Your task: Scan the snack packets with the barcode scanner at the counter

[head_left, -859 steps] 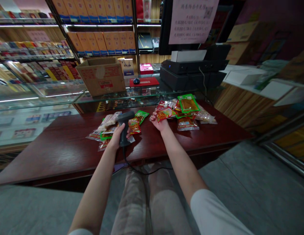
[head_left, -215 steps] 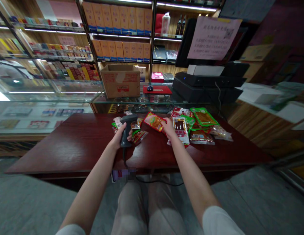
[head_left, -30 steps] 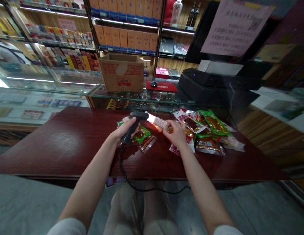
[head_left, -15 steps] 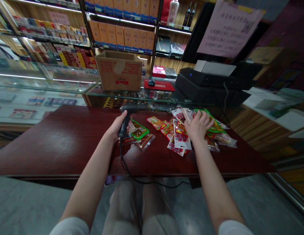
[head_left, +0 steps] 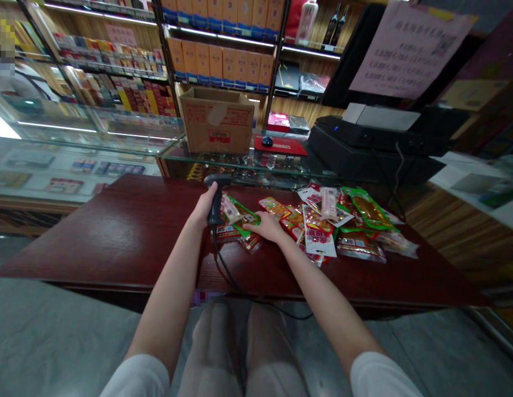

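Note:
My left hand point(head_left: 207, 204) is wrapped round the grip of a black handheld barcode scanner point(head_left: 216, 201), held upright above the table. My right hand point(head_left: 267, 226) grips the right end of a green-edged snack packet point(head_left: 242, 214), its thumb along the near side; its other fingers are partly hidden. On that packet, close to the scanner, lies a small pale wrapped snack point(head_left: 230, 210). Red-brown packets point(head_left: 225, 234) lie beneath. Right of my right hand spreads a pile of snack packets, with a white-and-red packet point(head_left: 320, 237), a pale wrapped snack point(head_left: 329, 204) and a green packet point(head_left: 369, 208).
The scanner's cable point(head_left: 223, 262) drops over the front edge of the dark red table point(head_left: 116, 237). Behind stand a glass display counter point(head_left: 174, 157), a cardboard box point(head_left: 219, 121), a mouse point(head_left: 267, 141) on a red mat, and a black printer-like machine point(head_left: 356, 143).
My right hand has left the right-hand pile and moved left onto the green-edged packet beside the scanner. The left hand keeps the scanner in nearly the same place. The view has shifted slightly.

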The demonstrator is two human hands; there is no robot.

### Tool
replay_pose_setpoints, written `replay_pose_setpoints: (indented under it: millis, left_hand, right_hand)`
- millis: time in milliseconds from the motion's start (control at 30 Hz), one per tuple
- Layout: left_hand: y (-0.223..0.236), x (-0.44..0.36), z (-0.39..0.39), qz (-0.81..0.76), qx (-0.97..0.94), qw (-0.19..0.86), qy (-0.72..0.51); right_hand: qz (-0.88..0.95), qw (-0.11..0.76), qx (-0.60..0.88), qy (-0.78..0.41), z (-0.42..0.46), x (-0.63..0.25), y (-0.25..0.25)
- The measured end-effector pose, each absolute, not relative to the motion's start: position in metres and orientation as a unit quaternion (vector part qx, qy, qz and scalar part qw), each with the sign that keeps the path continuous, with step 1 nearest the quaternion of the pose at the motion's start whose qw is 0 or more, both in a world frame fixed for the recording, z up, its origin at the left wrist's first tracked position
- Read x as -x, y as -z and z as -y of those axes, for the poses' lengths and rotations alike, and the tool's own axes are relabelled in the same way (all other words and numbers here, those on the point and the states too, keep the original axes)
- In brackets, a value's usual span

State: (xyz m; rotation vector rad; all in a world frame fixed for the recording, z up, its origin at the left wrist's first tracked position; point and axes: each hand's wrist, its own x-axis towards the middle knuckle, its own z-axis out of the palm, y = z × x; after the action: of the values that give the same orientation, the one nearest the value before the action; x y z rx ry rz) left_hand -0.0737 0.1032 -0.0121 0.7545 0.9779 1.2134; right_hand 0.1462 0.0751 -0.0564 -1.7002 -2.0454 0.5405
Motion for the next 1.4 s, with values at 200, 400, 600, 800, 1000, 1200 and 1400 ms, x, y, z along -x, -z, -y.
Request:
replay_pose_setpoints:
  millis: [200,400,600,800,1000,1200,1400]
  left_hand:
    - [0.003,0.068,-0.097,-0.439,-0.337,0.633,-0.541]
    - [0.002,0.066,-0.091,-0.373,-0.355,0.697,-0.498]
    - [0.001,0.057,-0.079,-0.295,-0.419,0.748,-0.421]
    - [0.002,0.041,-0.069,-0.278,-0.471,0.741,-0.390]
    - [0.010,0.026,-0.065,-0.280,-0.493,0.736,-0.370]
    - [0.005,0.029,-0.068,-0.318,-0.470,0.717,-0.404]
    - [0.007,0.060,-0.090,-0.490,-0.388,0.602,-0.497]
  right_hand:
    - [0.694,0.359,0.576,-0.240,-0.081,-0.162,0.066]
    - [0.589,0.542,0.574,-0.171,-0.090,-0.191,0.056]
    - [0.548,0.588,0.583,-0.117,-0.087,-0.210,0.049]
    - [0.568,0.568,0.581,-0.129,-0.080,-0.200,0.045]
    - [0.568,0.555,0.590,-0.146,-0.079,-0.191,0.045]
    - [0.596,0.539,0.590,-0.077,-0.078,-0.202,0.042]
    - [0.587,0.493,0.631,0.117,-0.074,-0.264,0.010]
